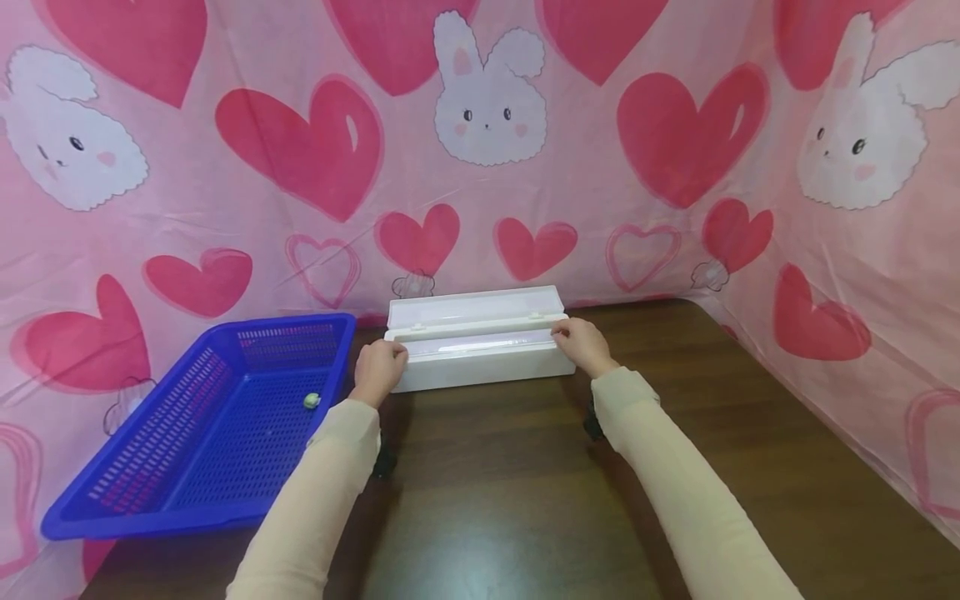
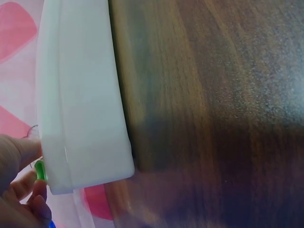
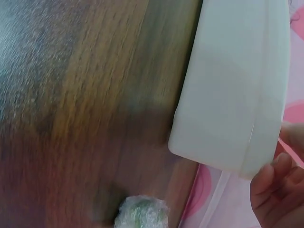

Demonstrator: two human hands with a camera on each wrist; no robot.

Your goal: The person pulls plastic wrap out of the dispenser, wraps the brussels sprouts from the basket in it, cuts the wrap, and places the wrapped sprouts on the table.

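- Draped-off tabletop nook here, folks; home or studio, we can't tell!
- Up go the walls: pink sheeting at back and sides, hearts and cartoon rabbits everywhere, creases on show!
- Below, a dark wood-grain table, shining under the light!
- And on it, household plastic: blue basket, white lidded box!

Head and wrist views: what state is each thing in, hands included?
White box: open.
Lid: raised, tilted back.
Blue basket: upright, open-topped.
Small green item: lying in the basket; too small to tell whether wrapped.
Green bundle: wrapped in clear plastic, partly out of frame.
Left hand: fingers bent at the box's left end; grip unclear.
Right hand: fingers bent at the box's right end; grip unclear.
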